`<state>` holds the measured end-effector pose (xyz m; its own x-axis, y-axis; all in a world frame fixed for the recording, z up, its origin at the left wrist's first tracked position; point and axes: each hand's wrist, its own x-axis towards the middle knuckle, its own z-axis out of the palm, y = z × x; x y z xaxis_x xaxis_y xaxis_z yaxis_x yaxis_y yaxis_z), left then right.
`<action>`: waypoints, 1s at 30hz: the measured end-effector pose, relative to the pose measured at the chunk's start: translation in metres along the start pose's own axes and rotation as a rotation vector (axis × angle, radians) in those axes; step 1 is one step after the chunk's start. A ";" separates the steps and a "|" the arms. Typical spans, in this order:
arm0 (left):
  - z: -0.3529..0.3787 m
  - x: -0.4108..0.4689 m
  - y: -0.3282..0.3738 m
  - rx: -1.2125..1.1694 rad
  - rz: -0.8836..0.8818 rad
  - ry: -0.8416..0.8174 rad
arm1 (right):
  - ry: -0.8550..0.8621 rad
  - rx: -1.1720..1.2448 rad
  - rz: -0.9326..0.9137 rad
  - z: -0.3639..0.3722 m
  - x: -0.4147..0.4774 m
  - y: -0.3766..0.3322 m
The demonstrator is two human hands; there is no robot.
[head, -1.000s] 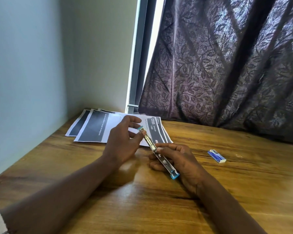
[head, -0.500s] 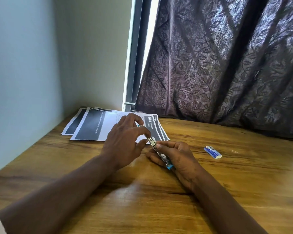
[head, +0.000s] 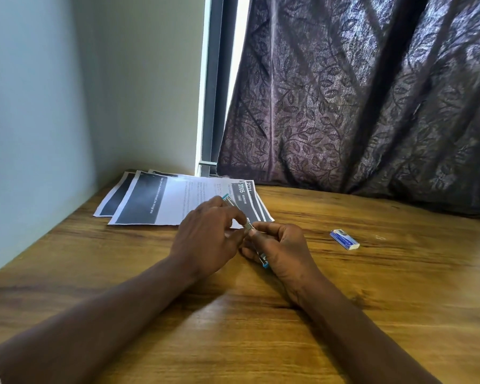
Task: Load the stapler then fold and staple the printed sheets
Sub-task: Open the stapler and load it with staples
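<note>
We hold the slim stapler (head: 249, 225) between both hands, just above the tabletop (head: 261, 328). Our left hand (head: 208, 236) pinches its far end and our right hand (head: 280, 250) curls round its near end. The printed sheets (head: 164, 200) lie fanned just beyond, far left. A small blue-and-white box (head: 344, 239) sits to the right.

Wooden desk (head: 399, 314) in a wall corner. Printed sheets (head: 172, 200), fanned and overlapping, lie at its far left; a small blue-and-white box (head: 344, 239) lies well apart, at right.
</note>
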<state>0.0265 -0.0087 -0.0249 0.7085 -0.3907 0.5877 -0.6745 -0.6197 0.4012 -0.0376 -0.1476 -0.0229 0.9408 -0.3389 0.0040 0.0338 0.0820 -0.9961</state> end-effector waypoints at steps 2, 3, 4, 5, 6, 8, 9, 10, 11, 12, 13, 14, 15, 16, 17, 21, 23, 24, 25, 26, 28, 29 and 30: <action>0.000 0.001 -0.003 -0.064 -0.020 0.010 | -0.009 -0.011 -0.006 0.000 -0.001 -0.001; 0.000 0.001 -0.004 -0.089 -0.032 0.021 | -0.014 -0.005 -0.007 0.000 -0.001 -0.001; 0.000 0.001 -0.005 -0.105 -0.039 0.027 | -0.018 0.004 -0.007 0.001 -0.002 -0.002; 0.001 0.002 -0.005 -0.117 -0.041 0.027 | -0.020 0.010 -0.004 0.001 -0.002 -0.002; 0.001 0.002 -0.005 -0.131 -0.039 0.028 | -0.020 0.013 0.000 0.001 -0.002 -0.002; 0.002 0.002 -0.004 -0.173 -0.045 0.041 | -0.025 0.029 0.013 0.001 -0.002 -0.003; 0.002 0.003 -0.004 -0.201 -0.055 0.056 | -0.025 0.051 0.021 -0.001 -0.002 -0.004; 0.001 0.004 -0.004 -0.235 -0.069 0.074 | -0.020 0.072 0.030 -0.002 -0.001 -0.005; 0.001 0.005 -0.005 -0.278 -0.085 0.086 | -0.011 0.089 0.041 -0.003 0.000 -0.006; 0.001 0.006 -0.005 -0.328 -0.101 0.088 | -0.003 0.111 0.054 -0.005 0.000 -0.007; 0.000 0.006 -0.005 -0.380 -0.112 0.082 | 0.006 0.142 0.065 -0.007 0.000 -0.009; -0.001 0.006 -0.006 -0.426 -0.120 0.074 | 0.012 0.172 0.073 -0.009 -0.001 -0.010; -0.002 0.006 -0.006 -0.465 -0.126 0.063 | 0.026 0.180 0.074 -0.011 -0.001 -0.011; -0.003 0.006 -0.006 -0.489 -0.127 0.048 | 0.048 0.164 0.073 -0.013 -0.001 -0.013; -0.004 0.006 -0.006 -0.499 -0.123 0.024 | 0.074 0.141 0.067 -0.016 -0.001 -0.014; -0.004 0.004 -0.006 -0.487 -0.058 -0.169 | 0.152 0.072 0.023 -0.038 -0.002 -0.015; -0.002 0.003 -0.003 -0.444 -0.036 -0.258 | 0.160 0.055 0.005 -0.053 -0.007 -0.013; -0.002 0.003 -0.002 -0.414 -0.030 -0.289 | 0.157 0.061 -0.006 -0.059 -0.011 -0.012; -0.002 0.002 -0.001 -0.382 -0.022 -0.306 | 0.157 0.064 -0.020 -0.065 -0.014 -0.011; -0.002 0.002 0.000 -0.350 -0.010 -0.313 | 0.160 0.057 -0.035 -0.069 -0.016 -0.011; -0.002 0.002 0.001 -0.291 0.019 -0.328 | 0.167 0.006 -0.064 -0.076 -0.021 -0.011; -0.002 0.001 0.001 -0.267 0.033 -0.332 | 0.174 -0.038 -0.080 -0.078 -0.022 -0.011; -0.002 0.001 0.001 -0.250 0.045 -0.334 | 0.189 -0.090 -0.095 -0.080 -0.023 -0.011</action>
<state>0.0263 -0.0087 -0.0227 0.6774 -0.6386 0.3651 -0.7071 -0.4285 0.5625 -0.0870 -0.2161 -0.0192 0.8546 -0.5113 0.0903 0.0813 -0.0401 -0.9959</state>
